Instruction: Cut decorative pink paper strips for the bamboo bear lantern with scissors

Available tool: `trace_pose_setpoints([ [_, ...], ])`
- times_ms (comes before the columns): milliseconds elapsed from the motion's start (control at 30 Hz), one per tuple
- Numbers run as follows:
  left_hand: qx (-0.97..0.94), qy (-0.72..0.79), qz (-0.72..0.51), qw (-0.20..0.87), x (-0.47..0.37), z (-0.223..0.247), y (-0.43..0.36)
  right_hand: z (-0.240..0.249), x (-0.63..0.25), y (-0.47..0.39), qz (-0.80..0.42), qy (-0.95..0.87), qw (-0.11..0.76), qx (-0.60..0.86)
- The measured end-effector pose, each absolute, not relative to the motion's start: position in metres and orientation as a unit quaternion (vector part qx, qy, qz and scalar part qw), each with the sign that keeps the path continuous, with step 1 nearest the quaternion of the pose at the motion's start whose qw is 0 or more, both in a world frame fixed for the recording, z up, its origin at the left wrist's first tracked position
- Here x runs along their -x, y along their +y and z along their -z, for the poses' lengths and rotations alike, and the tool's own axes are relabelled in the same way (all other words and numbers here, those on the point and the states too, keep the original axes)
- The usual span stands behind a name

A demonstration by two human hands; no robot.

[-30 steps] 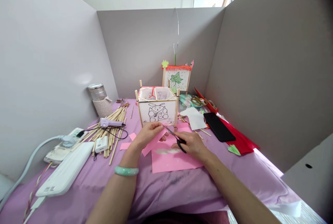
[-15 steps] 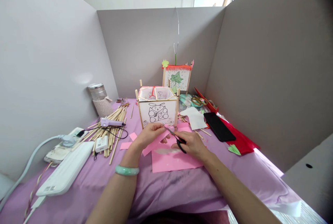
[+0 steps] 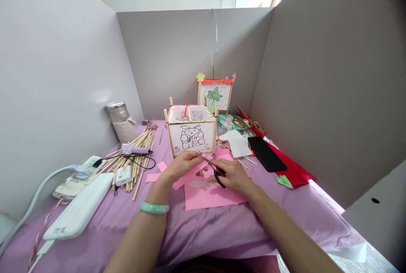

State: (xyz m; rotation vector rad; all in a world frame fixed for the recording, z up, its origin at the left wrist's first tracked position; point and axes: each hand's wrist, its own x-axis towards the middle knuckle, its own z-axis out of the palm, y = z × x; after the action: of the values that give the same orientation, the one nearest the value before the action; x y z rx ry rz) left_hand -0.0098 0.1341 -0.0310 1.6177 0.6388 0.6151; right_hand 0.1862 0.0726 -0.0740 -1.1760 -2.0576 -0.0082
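Note:
My left hand (image 3: 181, 165) pinches a pink paper strip (image 3: 186, 175) and holds it just above the table. My right hand (image 3: 233, 176) grips small black-handled scissors (image 3: 215, 170), whose blades point up and left into the strip's upper end. Under both hands lies a larger pink paper sheet (image 3: 209, 194) with a pale smear on it. Just behind the hands stands a square paper lantern (image 3: 191, 131) with a wooden stick frame and a black line drawing on its front. A green bangle (image 3: 154, 208) circles my left wrist.
A second lantern (image 3: 216, 93) with a green leaf stands at the back. Left: a pile of wooden sticks (image 3: 136, 158), a purple glue gun (image 3: 135, 150), a power strip (image 3: 77, 211), a glass jar (image 3: 119, 116). Right: a black phone (image 3: 267, 153), red paper (image 3: 293, 173). Grey partitions wall three sides.
The scissors and my right hand have edged slightly left along the strip's end. My left hand keeps hold of the strip almost without moving.

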Motion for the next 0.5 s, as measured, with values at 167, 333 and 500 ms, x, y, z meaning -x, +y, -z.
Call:
trace_pose_setpoints([
  [167, -0.701, 0.275, -0.264, 0.603, 0.0103, 0.0295, 0.1334, 0.0756, -0.1880, 0.0741, 0.009, -0.806, 0.371, 0.461],
  [333, -0.706, 0.279, -0.263, 0.596, 0.0103, 0.0286, 0.1330, 0.0781, -0.1899, 0.0762, 0.018, -0.809, 0.368, 0.459],
  [500, -0.705, 0.283, -0.264, 0.595, 0.0104, 0.0298, 0.1334, 0.0782, -0.1897, 0.0766, 0.018, -0.808, 0.370, 0.459],
])
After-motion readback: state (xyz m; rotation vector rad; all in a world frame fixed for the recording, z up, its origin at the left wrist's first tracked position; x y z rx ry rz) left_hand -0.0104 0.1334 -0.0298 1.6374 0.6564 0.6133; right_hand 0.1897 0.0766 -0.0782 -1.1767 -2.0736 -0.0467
